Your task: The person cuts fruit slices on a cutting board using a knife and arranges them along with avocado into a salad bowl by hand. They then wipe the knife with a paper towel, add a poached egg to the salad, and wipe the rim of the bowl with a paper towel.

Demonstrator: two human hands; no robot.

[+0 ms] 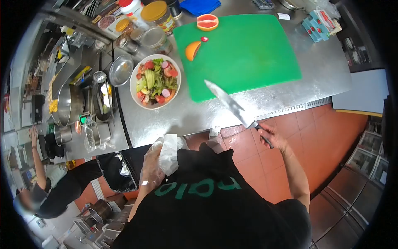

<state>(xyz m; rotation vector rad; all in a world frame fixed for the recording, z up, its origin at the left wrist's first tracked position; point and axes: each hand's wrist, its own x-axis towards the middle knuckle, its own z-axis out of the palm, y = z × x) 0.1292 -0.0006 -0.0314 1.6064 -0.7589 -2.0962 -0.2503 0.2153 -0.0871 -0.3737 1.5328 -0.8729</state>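
Note:
My right hand (271,136) is closed around the black handle of a chef's knife (230,103), its blade pointing up and left over the counter's front edge. A white paper towel (169,154) is gripped in my left hand (152,164), which wears a clear plastic glove and is near my body. On the green cutting board (248,58) lie a grapefruit half (207,23), cut face showing, an orange-skinned grapefruit piece (193,51) and a small red and white radish piece (204,39). Left of the board stands a white bowl of salad (156,81) with avocado slices, leaves, radish and pink fruit pieces.
Jars (156,38) and a clear lid (121,70) stand behind and left of the bowl. Metal pots (70,103) fill the left counter. A blue box (317,27) sits at the back right. Another person (62,186) works at far left, near a black bin (118,172).

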